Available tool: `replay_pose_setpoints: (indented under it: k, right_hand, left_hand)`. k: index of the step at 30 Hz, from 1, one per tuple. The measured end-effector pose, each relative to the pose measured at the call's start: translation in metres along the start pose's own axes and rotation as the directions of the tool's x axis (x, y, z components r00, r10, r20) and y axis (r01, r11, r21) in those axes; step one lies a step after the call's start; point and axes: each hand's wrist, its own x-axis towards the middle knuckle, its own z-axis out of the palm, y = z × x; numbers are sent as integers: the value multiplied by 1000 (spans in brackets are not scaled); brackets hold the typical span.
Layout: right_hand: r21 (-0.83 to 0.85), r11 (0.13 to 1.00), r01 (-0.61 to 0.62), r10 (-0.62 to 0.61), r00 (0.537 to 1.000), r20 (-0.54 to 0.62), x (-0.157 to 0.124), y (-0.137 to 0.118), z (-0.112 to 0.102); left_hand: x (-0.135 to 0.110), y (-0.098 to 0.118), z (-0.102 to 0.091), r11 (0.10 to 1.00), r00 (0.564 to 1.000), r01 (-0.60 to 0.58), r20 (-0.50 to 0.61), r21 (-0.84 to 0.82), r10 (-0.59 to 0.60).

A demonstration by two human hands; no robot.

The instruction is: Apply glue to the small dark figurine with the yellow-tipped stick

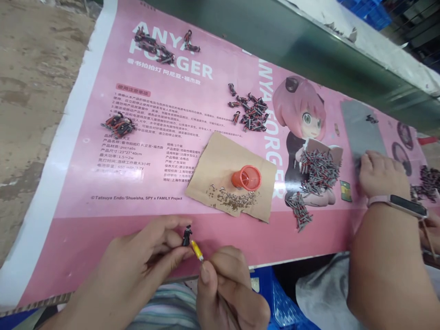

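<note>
partly hidden black part in left hand, right hand cropped

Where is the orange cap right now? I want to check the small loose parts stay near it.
In the head view the orange cap lies on the brown cardboard piece, right of centre on the pink sheet, just above the scattered small metal bits.

Beyond your left grip, the pink poster covering the tabletop reads "ANYA FORGER" in large white letters, and again sideways beside the cartoon figure. Nearer your grip, small print reads "©Tatsuya Endo/Shueisha, SPY x FAMILY Project", with "pvc+abs" and "23*27*40cm" above.
</note>
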Motion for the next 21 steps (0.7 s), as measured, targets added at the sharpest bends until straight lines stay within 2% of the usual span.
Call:
replay_pose_setpoints:
  k: [4,10,13,15,18,21]
  right_hand:
    - [47,998,-39,38,999,39,-8,-29,3]
    - [139,980,-143,122,982,147,-9,-65,44]
    - [139,978,-154,137,983,122,-8,-64,58]
    - [132,980,-146,137,987,81,-7,-58,61]
    - [114,987,-112,104,992,73,-3,-46,61]
    - [80,995,-64,55,993,109,5,-35,62]
  left_hand:
    - [-5,-9,-1,1000,1000,10,1,27,-10]
    - [-15,-26,-4,998,999,-46,-3,51,47]
    - [-16,-26,-6,994,995,-93,36,51,91]
    - [-16,-27,-5,991,992,-124,18,48,123]
    - [-17,-33,-2,990,991,-100,-74,98,107]
    - [-18,-44,0,979,994,-71,-68,192,85]
